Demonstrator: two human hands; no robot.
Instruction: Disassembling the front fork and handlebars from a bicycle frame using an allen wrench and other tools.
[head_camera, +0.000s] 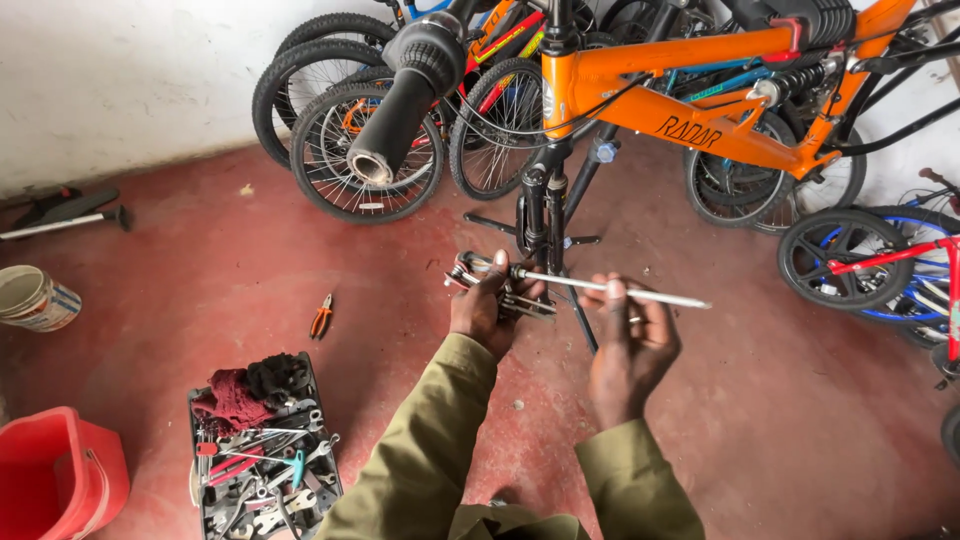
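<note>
My left hand (487, 312) grips a small metal brake part (478, 272) with flat arms, held in front of the black fork (545, 205) of an orange bicycle (700, 95). My right hand (632, 335) pinches a long thin silver rod (640, 293) that runs from the metal part out to the right. Both sleeves are olive green. A black handlebar grip (400, 100) of the orange bicycle points toward me at the upper left.
A black tray of tools (265, 455) with dark rags lies lower left on the red floor. Orange pliers (321, 316) lie nearby. A red bucket (60, 475), a white tub (35, 298), a pump (60, 215), and several parked bicycles (870, 260) stand around.
</note>
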